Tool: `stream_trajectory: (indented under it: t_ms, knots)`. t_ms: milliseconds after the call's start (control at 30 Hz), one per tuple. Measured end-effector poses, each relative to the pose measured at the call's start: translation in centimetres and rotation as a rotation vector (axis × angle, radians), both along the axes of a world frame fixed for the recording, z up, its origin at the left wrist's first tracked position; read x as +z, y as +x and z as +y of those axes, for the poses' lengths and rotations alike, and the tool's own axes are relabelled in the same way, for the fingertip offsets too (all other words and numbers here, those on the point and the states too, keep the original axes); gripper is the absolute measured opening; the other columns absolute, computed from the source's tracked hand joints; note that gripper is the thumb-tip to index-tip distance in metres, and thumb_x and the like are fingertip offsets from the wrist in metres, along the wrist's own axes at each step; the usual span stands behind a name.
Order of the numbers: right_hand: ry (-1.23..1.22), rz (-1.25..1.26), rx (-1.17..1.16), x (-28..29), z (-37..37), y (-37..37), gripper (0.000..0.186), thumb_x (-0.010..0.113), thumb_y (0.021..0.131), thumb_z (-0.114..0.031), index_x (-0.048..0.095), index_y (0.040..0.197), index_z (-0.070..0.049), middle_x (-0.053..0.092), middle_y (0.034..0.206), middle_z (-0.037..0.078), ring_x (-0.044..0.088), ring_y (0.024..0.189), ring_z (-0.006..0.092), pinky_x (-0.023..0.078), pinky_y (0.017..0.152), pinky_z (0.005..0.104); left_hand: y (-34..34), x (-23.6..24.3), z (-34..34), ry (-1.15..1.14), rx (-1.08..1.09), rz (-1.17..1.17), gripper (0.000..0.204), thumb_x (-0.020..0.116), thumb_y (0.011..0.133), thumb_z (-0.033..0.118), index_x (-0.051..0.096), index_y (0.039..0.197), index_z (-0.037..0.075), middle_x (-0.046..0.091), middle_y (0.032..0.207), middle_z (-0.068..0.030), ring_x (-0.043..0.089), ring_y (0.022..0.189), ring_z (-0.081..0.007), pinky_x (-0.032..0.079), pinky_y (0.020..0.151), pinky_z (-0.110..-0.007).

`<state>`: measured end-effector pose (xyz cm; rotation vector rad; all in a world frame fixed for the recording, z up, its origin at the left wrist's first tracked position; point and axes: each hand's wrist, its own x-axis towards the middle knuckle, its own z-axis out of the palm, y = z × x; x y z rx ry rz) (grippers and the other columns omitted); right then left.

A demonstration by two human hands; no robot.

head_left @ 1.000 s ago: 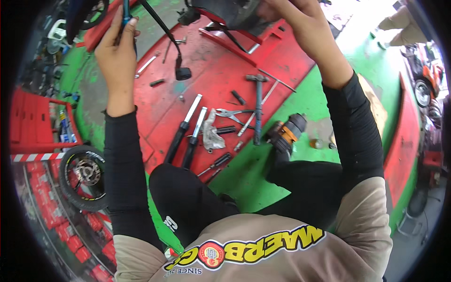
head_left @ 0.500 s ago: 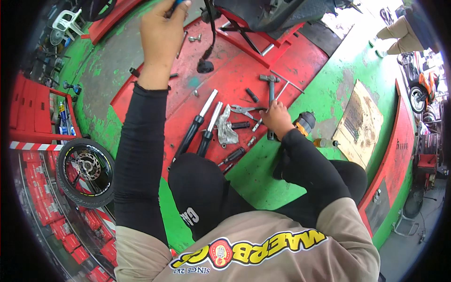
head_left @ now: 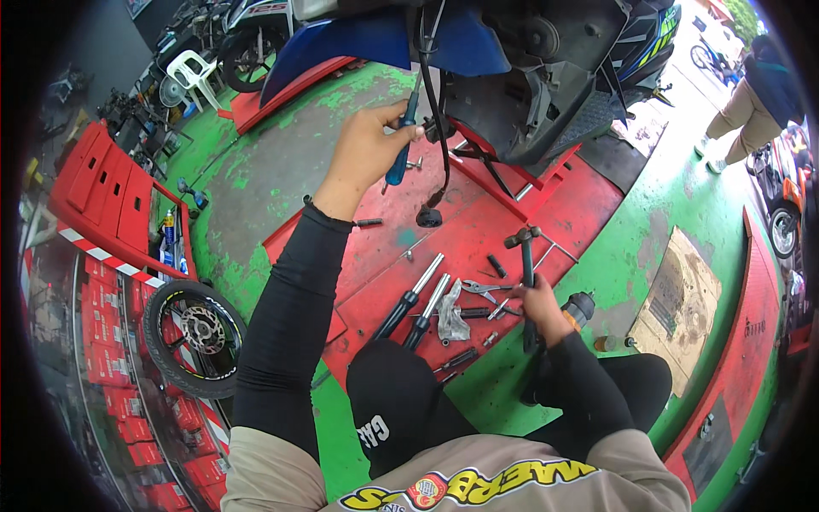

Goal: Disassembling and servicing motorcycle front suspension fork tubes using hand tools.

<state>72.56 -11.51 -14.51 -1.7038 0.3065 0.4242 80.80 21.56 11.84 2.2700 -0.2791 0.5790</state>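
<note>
My left hand (head_left: 365,154) is raised below the front of a partly stripped scooter (head_left: 546,77). Its fingers close around the blue handle of a screwdriver (head_left: 399,160), whose shaft points up. My right hand (head_left: 543,309), low over the red platform (head_left: 375,294), wraps round the handle of a hammer (head_left: 527,254), its head uppermost. Close to that hand lie pliers (head_left: 482,290), a crumpled plastic wrapper (head_left: 451,311) and a T-handle wrench (head_left: 559,250). Two fork tubes (head_left: 418,294) rest near my knee. A black cable with a plug (head_left: 429,217) hangs from the scooter.
A wheel with tyre (head_left: 194,339) stands at the left beside shelves of red boxes (head_left: 107,341). An orange and black power tool (head_left: 577,309) sits right of the hammer. Stained cardboard (head_left: 678,299) lies on the green floor. Another person (head_left: 740,107) stands at the far right.
The view has tilted up, showing more of the scooter. The screwdriver in my left hand now shows fully. My right hand has lifted the hammer, which lay on the platform, slightly.
</note>
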Motion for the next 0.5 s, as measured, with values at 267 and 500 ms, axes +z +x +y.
stream_trajectory:
  t_ms: [267, 500]
  knots:
    - [-0.038, -0.420, 0.279, 10.6, 4.2, -7.3, 0.024, 0.060, 0.100, -0.023, 0.050, 0.107, -0.002, 0.053, 0.068, 0.001, 0.049, 0.057, 0.0073, 0.039, 0.050, 0.0246, 0.2, 0.2, -0.5, -0.078, -0.036, 0.023, 0.039, 0.075, 0.082, 0.014, 0.069, 0.120, 0.005, 0.061, 0.071, -0.0075, 0.055, 0.062, -0.0124, 0.048, 0.062, -0.033]
    - [0.303, -0.057, 0.733, 15.9, 6.9, -5.1, 0.034, 0.064, 0.095, -0.015, 0.049, 0.123, -0.001, 0.057, 0.075, 0.007, 0.059, 0.064, 0.0149, 0.047, 0.057, 0.0349, -0.5, 0.4, 0.7, -0.009, -0.004, 0.124, 0.044, 0.076, 0.085, 0.016, 0.065, 0.124, 0.000, 0.063, 0.076, -0.0029, 0.051, 0.073, -0.0099, 0.047, 0.072, -0.029]
